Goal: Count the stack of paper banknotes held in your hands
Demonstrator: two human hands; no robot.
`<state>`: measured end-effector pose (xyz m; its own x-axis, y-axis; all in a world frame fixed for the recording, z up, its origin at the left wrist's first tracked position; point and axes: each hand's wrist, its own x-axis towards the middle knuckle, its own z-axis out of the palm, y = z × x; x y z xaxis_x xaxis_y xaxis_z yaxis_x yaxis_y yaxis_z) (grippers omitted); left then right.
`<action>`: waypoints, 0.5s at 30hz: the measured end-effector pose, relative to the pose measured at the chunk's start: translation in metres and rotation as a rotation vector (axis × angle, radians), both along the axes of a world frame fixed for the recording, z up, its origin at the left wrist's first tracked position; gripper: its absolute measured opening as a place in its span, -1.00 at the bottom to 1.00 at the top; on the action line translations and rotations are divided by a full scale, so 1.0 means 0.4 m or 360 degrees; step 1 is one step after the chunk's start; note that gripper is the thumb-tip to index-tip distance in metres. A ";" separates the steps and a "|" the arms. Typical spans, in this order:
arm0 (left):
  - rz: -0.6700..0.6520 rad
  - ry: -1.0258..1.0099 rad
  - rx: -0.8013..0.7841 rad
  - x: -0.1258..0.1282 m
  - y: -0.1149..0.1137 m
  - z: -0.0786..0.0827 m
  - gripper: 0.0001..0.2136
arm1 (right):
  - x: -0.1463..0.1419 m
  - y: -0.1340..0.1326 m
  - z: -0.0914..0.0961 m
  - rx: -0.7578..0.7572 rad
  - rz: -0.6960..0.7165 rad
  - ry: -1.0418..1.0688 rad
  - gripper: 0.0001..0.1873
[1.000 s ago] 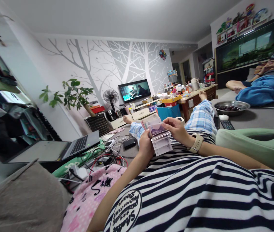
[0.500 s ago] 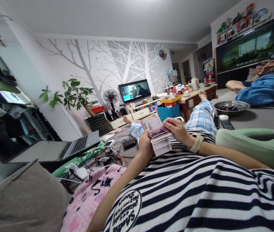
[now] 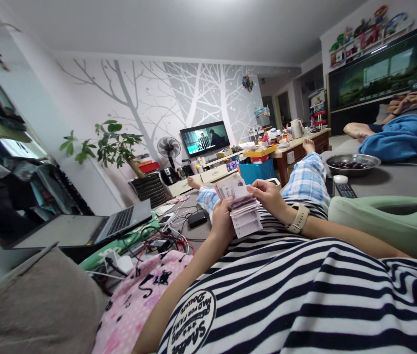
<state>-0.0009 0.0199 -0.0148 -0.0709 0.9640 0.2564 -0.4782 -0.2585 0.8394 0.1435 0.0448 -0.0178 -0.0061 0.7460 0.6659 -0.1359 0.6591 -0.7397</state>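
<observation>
Cannot read the print on the banknotes (image 3: 245, 219): too small. Cannot see the left grip (image 3: 223, 222) fingers, tucked behind the wad. Cut off at the right edge: reclining person (image 3: 400, 132). Too tiny to tell apart: clutter on far bench (image 3: 300, 150).

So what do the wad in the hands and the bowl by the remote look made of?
The wad looks like paper banknotes: matte, printed, thin sheets bending and fanning. The bowl is probably stainless steel: shiny grey, thin rim, bright highlights.
</observation>
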 end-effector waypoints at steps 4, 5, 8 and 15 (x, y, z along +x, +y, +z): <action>0.0062 -0.0006 -0.0036 0.003 -0.014 0.009 -0.80 | 0.000 0.003 -0.004 0.0045 -0.0036 -0.0051 -0.49; 0.0066 -0.0004 -0.0043 0.004 -0.016 0.010 -0.80 | 0.000 0.004 -0.004 0.0062 -0.0052 -0.0066 -0.49; 0.0067 0.0012 -0.0049 0.006 -0.017 0.011 -0.79 | 0.002 0.005 -0.005 0.0081 -0.0093 -0.0096 -0.51; 0.0055 0.0004 -0.0030 0.010 -0.006 0.007 -0.85 | 0.004 -0.006 0.003 0.0120 -0.0086 -0.0078 -0.53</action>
<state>0.0031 0.0176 -0.0118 -0.1035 0.9656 0.2387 -0.4674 -0.2591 0.8452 0.1451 0.0424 -0.0167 -0.0013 0.6940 0.7200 -0.0635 0.7185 -0.6926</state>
